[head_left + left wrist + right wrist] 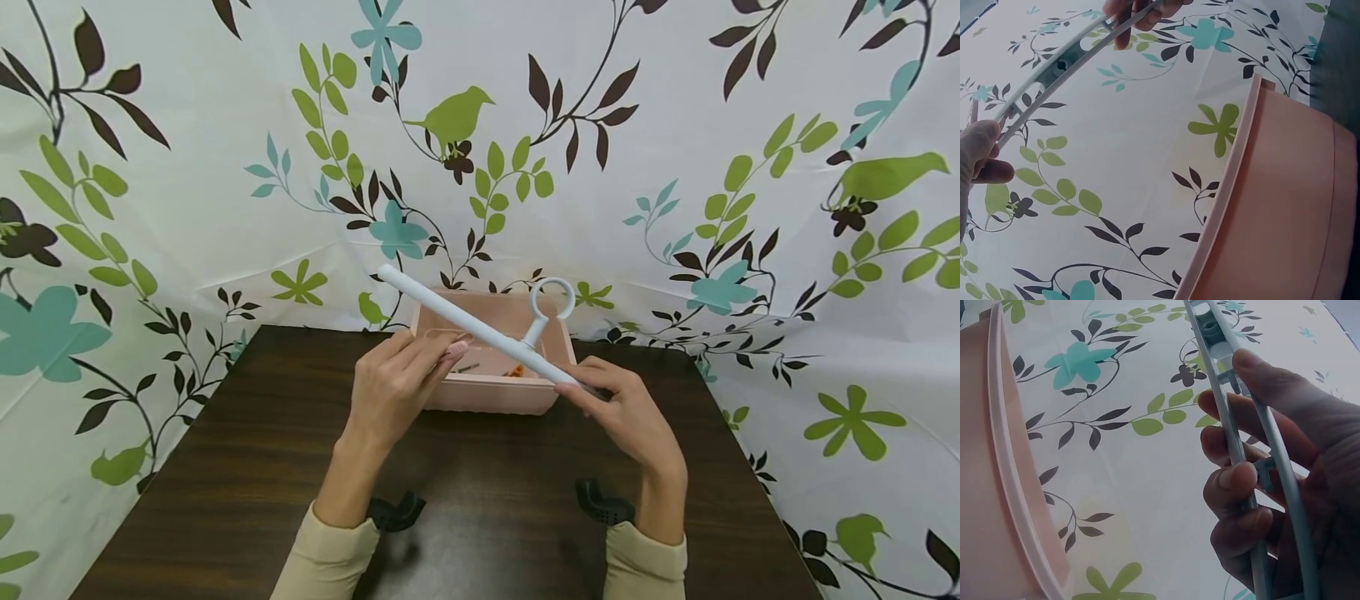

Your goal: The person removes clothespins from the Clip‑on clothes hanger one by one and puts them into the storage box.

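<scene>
A pale blue-white hanger (457, 317) with a round ring hook (552, 298) is held slanting above a pink bin (491, 398). My right hand (626, 408) grips its lower right end; in the right wrist view the fingers (1235, 481) curl round the hanger's two slim rails (1285, 481). My left hand (390, 387) is bent at the bar's underside, left of the ring. In the left wrist view its thumb (984, 137) and a finger pinch the hanger's frame (1060, 65), which looks hollow underneath. Part of the left fingertips' contact is hidden.
Inside the bin lie a small orange item (515, 371) and a thin dark item (467, 367), too small to identify. The bin stands on a dark wooden table (480, 483), near its back edge. A leaf-and-bird patterned cloth (225, 208) hangs behind and at the sides.
</scene>
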`<action>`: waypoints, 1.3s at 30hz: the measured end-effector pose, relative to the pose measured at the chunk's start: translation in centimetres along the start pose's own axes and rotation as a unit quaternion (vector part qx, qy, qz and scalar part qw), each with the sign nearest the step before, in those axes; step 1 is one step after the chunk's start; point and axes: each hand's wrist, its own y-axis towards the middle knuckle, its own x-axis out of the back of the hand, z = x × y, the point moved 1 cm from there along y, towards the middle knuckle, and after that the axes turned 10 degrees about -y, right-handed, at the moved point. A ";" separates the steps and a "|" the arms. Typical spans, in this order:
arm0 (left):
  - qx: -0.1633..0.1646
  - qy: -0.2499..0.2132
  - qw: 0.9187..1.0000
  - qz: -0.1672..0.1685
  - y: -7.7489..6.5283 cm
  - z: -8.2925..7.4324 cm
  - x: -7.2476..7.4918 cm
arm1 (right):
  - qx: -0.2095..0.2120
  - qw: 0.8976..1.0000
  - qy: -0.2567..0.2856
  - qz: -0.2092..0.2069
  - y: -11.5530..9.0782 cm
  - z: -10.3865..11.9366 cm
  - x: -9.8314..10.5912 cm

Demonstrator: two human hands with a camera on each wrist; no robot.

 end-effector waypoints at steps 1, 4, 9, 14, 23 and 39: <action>0.001 -0.001 1.000 0.001 0.0 0.0 0.0 | 0.002 1.000 0.000 -0.001 0.0 0.0 0.0; 0.005 -0.005 1.000 0.001 0.0 -0.1 -0.1 | -0.001 1.000 -0.004 -0.008 -0.2 0.0 0.2; 0.015 -0.015 1.000 -0.006 0.1 -0.1 -0.1 | -0.005 0.999 -0.001 -0.033 -0.6 -0.2 0.5; 0.038 -0.026 0.999 0.010 -0.2 -0.1 -0.5 | -0.002 0.998 0.005 -0.064 -0.9 -0.2 0.8; 0.108 -0.003 0.991 0.077 -0.1 1.0 -2.3 | 0.021 0.995 -0.004 -0.097 -0.7 0.0 1.0; 0.148 0.000 0.962 0.230 1.1 4.8 -7.8 | 0.005 0.995 0.001 -0.102 -0.6 0.0 1.4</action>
